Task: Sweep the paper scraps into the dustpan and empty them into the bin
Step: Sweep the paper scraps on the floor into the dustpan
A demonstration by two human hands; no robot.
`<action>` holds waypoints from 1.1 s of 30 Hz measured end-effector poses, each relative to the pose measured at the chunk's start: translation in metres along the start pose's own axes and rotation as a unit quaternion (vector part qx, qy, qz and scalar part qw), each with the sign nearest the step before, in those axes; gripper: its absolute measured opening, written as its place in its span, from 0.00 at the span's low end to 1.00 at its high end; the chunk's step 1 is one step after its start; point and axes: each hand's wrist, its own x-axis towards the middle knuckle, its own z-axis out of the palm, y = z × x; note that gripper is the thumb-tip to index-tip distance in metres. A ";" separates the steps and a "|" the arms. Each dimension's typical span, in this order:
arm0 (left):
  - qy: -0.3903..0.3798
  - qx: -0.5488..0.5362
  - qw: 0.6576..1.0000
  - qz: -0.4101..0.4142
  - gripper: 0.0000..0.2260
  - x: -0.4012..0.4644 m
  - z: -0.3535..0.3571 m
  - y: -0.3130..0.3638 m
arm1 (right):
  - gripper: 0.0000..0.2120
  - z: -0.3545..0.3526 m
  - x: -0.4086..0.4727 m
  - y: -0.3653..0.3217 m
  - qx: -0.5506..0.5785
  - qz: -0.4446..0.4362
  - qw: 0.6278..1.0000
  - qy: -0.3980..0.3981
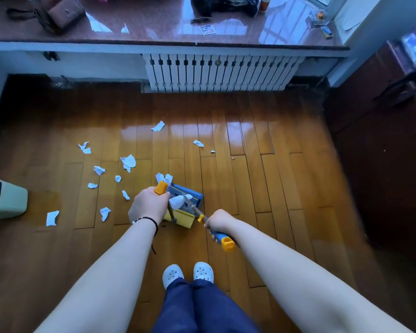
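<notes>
A blue and yellow dustpan stands on the wooden floor just ahead of my feet, with a white paper scrap lying in it. My left hand grips the yellow-capped dustpan handle. My right hand grips the blue and yellow broom handle, whose shaft runs down toward the dustpan. Several white paper scraps lie scattered on the floor to the left and beyond the dustpan. The pale green bin stands at the left edge.
A white radiator sits under a dark stone windowsill that carries bags and small items. A dark wooden cabinet lines the right side. My feet in white shoes stand behind the dustpan.
</notes>
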 end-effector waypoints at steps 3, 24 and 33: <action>-0.014 -0.008 1.000 0.007 0.12 -0.005 -0.001 -0.005 | 0.08 0.007 -0.007 0.005 0.026 0.012 1.000 0.004; -0.032 0.012 0.996 0.084 0.10 0.021 -0.037 -0.014 | 0.04 0.002 -0.020 -0.025 0.267 -0.011 0.959 0.092; -0.017 0.014 0.995 0.101 0.10 0.070 -0.033 0.040 | 0.05 -0.080 0.035 -0.075 0.347 0.004 0.931 0.118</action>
